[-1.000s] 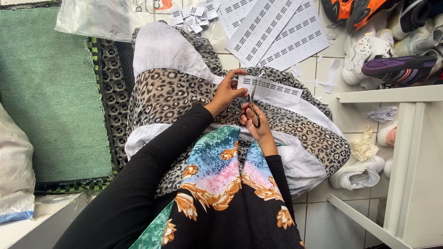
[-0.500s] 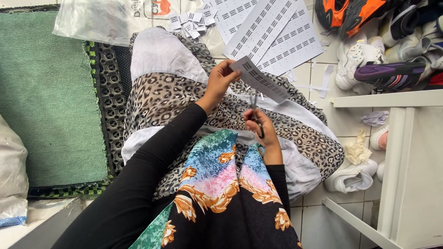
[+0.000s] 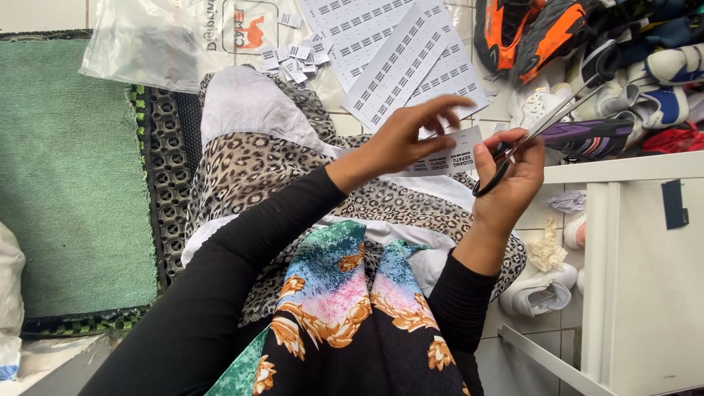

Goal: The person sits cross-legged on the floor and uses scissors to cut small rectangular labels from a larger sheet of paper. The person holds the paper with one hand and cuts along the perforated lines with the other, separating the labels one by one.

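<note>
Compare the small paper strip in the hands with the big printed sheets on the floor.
The small white label strip is one narrow piece, held up by the left hand beside the black-handled scissors in the right hand. The large white label sheets are broad, many-rowed, lying flat and overlapping. Both are white paper with dark print.

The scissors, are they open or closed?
Closed, or nearly so. The scissors in the right hand show their blades lying together as one thin line, with no gap visible, pointing up toward the shoes.

The label strip sits between both hands, printed sheets beyond it, shoes right, mat left.
</note>
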